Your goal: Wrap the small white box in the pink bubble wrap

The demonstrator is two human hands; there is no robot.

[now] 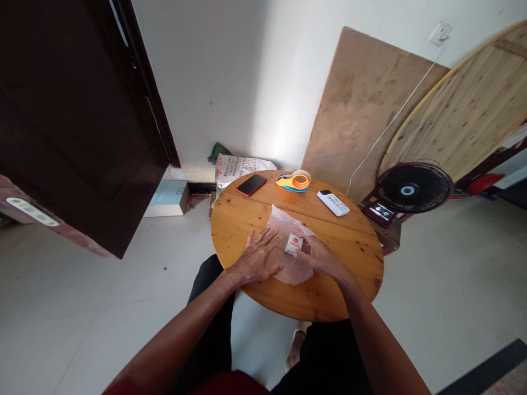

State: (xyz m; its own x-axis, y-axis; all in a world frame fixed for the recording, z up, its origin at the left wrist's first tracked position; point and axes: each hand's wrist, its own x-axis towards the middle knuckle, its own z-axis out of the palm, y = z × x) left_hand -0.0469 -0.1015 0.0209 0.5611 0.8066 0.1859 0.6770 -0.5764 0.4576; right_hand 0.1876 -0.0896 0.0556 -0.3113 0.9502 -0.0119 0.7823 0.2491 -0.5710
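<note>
A sheet of pinkish clear bubble wrap (284, 216) lies on the round wooden table (230, 241). My left hand (260, 255) rests flat on its left side, fingers spread. On the wrap sits a small white box (293, 243) with a red print. My right hand (319, 255) has its fingers and thumb around the right side of this box, and the box touches the wrap or is just over it; I cannot tell which.
Toward the table's far edge lie a phone (251, 185), an orange and blue tape dispenser (294, 181) and a white device (333, 203). A black fan (414, 187) stands right of the table. A dark door (74, 109) is at the left.
</note>
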